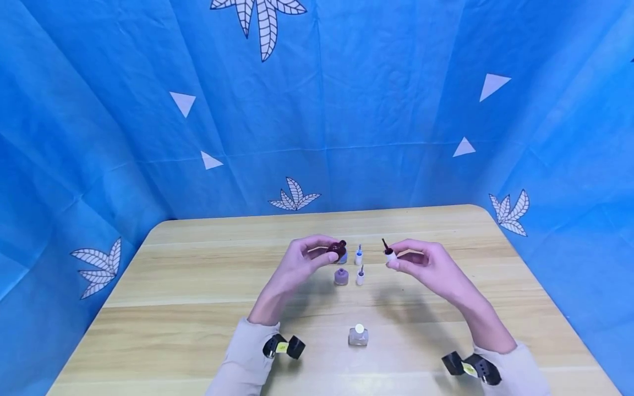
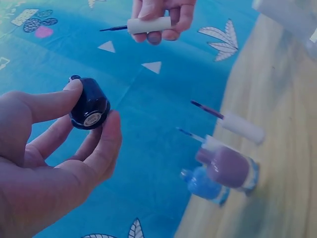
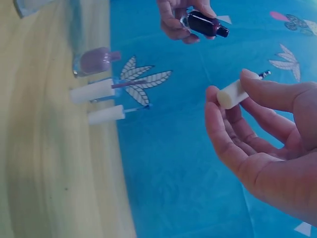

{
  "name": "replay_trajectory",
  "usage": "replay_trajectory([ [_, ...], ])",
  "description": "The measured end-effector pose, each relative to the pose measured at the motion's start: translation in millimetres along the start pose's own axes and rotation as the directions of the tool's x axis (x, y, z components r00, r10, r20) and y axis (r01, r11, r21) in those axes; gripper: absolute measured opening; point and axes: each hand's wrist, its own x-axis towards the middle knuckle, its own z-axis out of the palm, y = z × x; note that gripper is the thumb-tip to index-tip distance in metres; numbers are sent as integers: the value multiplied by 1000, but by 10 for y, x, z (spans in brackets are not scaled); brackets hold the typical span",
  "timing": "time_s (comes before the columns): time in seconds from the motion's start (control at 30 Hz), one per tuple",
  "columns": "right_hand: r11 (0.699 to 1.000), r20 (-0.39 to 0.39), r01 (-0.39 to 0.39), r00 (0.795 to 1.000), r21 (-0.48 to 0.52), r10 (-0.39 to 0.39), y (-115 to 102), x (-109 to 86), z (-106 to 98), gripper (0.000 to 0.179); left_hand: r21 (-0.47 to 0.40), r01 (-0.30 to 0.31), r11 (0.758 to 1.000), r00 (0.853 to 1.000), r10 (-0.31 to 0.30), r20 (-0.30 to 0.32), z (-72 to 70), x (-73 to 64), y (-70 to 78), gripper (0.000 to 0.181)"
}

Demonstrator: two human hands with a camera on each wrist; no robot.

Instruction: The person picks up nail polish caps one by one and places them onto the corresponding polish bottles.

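Note:
My left hand [image 1: 302,258] pinches a dark red nail polish bottle [image 2: 91,104], uncapped and tilted, above the table. Apart from it on the right, my right hand [image 1: 426,264] holds a white nail polish cap [image 3: 233,94] between thumb and fingers. The cap's dark brush [image 1: 384,243] points up. Beneath and near the left hand stand an open mauve bottle [image 1: 341,276] and an open blue bottle [image 2: 203,184], the blue one partly hidden in the head view. Beside them two white caps stand brush up, one with a blue brush [image 1: 359,254], one with a mauve brush [image 1: 360,275].
A clear bottle with a white top [image 1: 359,336] stands nearer the front of the wooden table [image 1: 198,308]. Behind the table hangs a blue cloth [image 1: 371,110] with leaf and triangle prints. Each wrist wears a black camera strap.

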Motion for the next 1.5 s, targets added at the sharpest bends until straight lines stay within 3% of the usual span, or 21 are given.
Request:
replay_trajectory([
  [0.37,994,-128,82,988,-72,-91,-150,-9,-74,30,-107,-32,994,999,36,30,-56,36,128,28],
  [0.63,990,-175,133,977,37,-124,-134,13,-143,23,-120,-69,990,996,76,54,-31,151,194,32],
  [0.83,992,-148,127,981,16,-123,-207,31,-190,26,-112,-62,992,998,63,5,-46,132,280,37],
  [1.0,985,-154,159,977,63,-148,-256,19,-155,27,-131,-51,990,998,46,-46,-57,71,305,36],
  [1.27,969,-250,244,941,35,-228,-370,-89,-114,25,-174,-76,982,996,67,-54,37,8,331,32],
  [1.5,923,-287,380,892,55,-350,-454,-131,-67,31,-173,-98,980,995,92,-43,114,17,358,38],
])
